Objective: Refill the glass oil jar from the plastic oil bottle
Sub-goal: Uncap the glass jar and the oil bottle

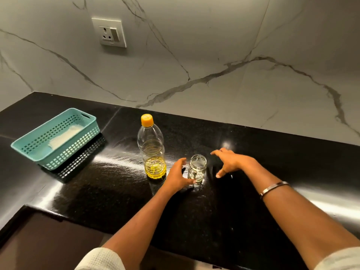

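From the head view, the glass oil jar (197,168) stands lidless on the black desk (253,191), just right of the plastic oil bottle (152,151), whose orange cap (147,120) is on. The left hand (178,177), its grip spread open, sits at the jar's base; whether it touches is unclear. The right hand (231,161) hovers open beside the jar. Pouring hasn't begun; next comes uncapping the bottle. Glare blurs the jar's contents.

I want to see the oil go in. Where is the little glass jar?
The glass jar stands upright on the black counter, just right of the plastic oil bottle, between the left hand and right hand.
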Motion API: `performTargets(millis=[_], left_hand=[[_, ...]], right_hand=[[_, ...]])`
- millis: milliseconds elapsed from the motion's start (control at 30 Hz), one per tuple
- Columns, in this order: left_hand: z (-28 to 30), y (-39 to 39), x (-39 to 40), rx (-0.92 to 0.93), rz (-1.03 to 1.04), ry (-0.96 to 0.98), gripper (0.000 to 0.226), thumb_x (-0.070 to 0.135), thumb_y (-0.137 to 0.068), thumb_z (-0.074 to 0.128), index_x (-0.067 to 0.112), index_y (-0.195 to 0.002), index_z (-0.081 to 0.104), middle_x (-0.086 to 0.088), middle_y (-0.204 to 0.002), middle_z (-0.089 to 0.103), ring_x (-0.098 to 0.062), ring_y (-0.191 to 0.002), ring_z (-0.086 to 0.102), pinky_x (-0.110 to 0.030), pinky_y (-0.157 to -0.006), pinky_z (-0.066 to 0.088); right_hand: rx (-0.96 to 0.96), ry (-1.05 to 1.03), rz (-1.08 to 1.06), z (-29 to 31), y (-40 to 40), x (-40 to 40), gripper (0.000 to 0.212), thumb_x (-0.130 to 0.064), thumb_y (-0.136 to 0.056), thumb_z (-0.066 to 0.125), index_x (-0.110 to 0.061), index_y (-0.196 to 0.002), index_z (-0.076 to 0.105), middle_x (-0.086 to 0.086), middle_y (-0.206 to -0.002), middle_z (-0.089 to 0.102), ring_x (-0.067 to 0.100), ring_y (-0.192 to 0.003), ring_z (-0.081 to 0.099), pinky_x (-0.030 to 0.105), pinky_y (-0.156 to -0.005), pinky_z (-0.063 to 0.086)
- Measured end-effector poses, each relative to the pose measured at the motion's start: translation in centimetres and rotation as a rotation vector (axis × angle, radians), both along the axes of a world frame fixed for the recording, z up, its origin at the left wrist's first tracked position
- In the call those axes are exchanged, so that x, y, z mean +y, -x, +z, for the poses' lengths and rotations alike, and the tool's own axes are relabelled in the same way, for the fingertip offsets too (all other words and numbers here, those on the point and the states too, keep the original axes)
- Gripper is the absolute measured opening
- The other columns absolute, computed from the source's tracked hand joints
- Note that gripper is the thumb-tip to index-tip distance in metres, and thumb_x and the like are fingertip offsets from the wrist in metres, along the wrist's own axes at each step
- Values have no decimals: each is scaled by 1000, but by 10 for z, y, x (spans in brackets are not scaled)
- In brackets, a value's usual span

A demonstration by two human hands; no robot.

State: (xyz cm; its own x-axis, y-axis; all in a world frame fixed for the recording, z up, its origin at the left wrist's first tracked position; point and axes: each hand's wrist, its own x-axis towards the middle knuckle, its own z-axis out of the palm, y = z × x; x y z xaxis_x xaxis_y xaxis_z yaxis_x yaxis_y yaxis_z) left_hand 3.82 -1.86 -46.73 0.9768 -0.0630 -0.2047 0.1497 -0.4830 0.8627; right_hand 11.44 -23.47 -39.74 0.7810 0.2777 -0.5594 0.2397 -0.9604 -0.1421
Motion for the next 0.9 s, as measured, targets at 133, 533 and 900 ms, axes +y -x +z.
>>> performTargets(millis=[133,533,900], left_hand=[[4,13,25,-43,30,-116,77,4,-74,79,13,-141,41,-2,-133,52,-14,-126,48,-16,-96,38],[41,68,96,26,358,-23,32,24,-68,86,15,-89,64,2,-92,67,-10,-85,62,-21,-77,51],[81,7,94,-309,404,57,78,40,-57,90,21,-120,48,4,-119,51,-10,-109,53,-16,-86,44]], right_hand=[[-41,32,110,56,-24,28,90,-26,-75,79,-24,-148,25,6,-145,31,30,-132,38,45,-108,37],[-382,-724,293,165,15,182,34,-37,-94,54,-11,-115,60,3,-102,62,14,-88,57,21,-73,45],[-536,-448,306,172,21,208,32,-43,-83,68,-12,-85,61,-3,-70,53,10,-65,51,18,-55,35]])
